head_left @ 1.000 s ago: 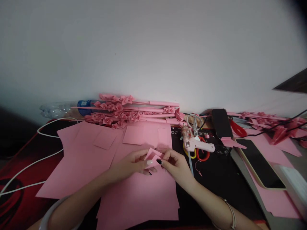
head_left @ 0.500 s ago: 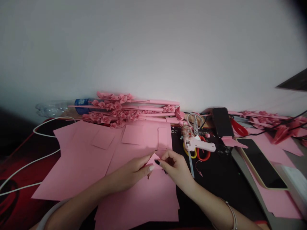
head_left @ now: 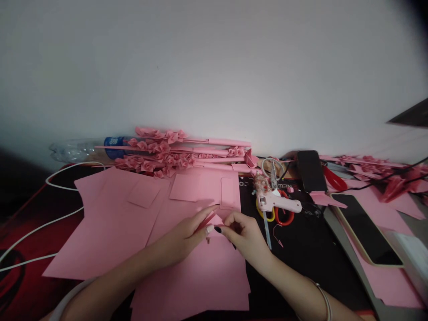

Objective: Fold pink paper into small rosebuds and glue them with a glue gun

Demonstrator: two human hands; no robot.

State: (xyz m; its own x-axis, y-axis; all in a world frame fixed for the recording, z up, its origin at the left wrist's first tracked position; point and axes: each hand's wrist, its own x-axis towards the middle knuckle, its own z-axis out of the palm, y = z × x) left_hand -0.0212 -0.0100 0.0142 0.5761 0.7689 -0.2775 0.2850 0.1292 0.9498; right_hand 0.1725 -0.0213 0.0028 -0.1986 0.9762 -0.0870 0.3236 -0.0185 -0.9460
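Observation:
Between my two hands is a small piece of pink paper (head_left: 216, 220), bent to a raised peak. My left hand (head_left: 187, 234) pinches its left side, with the index finger stretched along the far edge and the thumb in front. My right hand (head_left: 245, 232) grips the right side, its thumb close beside the left thumb. Both hands hover over a stack of pink paper sheets (head_left: 200, 276). Past them, a pink paper square (head_left: 185, 187) and narrow pink paper strips (head_left: 228, 192) lie on that stack. The fingers hide parts of the held paper.
Pink paper flowers (head_left: 160, 154) and a plastic bottle (head_left: 75, 150) lie along the wall. More pink sheets (head_left: 110, 232) and a white cable (head_left: 40, 232) are left. To the right are a glue gun (head_left: 281, 203), scissors (head_left: 284, 217), a black phone (head_left: 310, 171) and another phone (head_left: 368, 229).
The small paper has gone from a flatter face to a peaked fold. My left index finger has straightened along its far edge, and my right thumb has slid slightly down toward the left thumb.

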